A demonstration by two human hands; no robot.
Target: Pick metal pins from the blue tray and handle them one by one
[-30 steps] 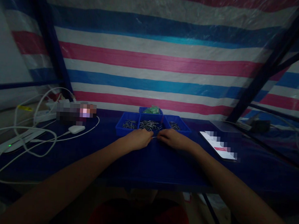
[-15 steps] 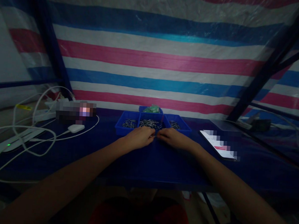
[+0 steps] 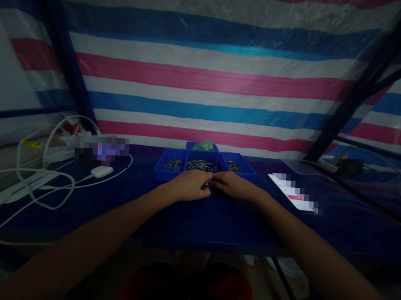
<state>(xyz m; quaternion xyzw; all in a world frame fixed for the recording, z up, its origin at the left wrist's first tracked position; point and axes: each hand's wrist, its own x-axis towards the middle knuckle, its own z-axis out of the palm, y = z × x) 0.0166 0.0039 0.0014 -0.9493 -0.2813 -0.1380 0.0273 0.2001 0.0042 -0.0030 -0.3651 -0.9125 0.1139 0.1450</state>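
Over the near part of a blue table (image 3: 196,226), the left hand (image 3: 187,185) and right hand (image 3: 234,185) meet at the fingertips, a small shiny piece (image 3: 206,185) glinting in the gap by the left thumb. That thumb stands a little apart from the fingers; whether any finger pinches the piece, I cannot tell. The right fingers are curled close together, their grip hidden too. For something this slight, light fingertip pressure, steady wrists and a clear line of sight would serve best — a hard squeeze could flick it away. Half a second ago the left thumb and fingers were drawn together, with a thin bright line spanning the space between the hands; now the thumb has dropped, and the fingertips have closed that space. Just beyond, the left tray (image 3: 159,168), middle tray (image 3: 216,157) and right tray (image 3: 249,169) hold loose metal pieces (image 3: 199,164), looking unchanged. Farther back, a green bag (image 3: 204,145) sits in another tray (image 3: 188,146) before the striped sheet (image 3: 204,81) — both as they were.
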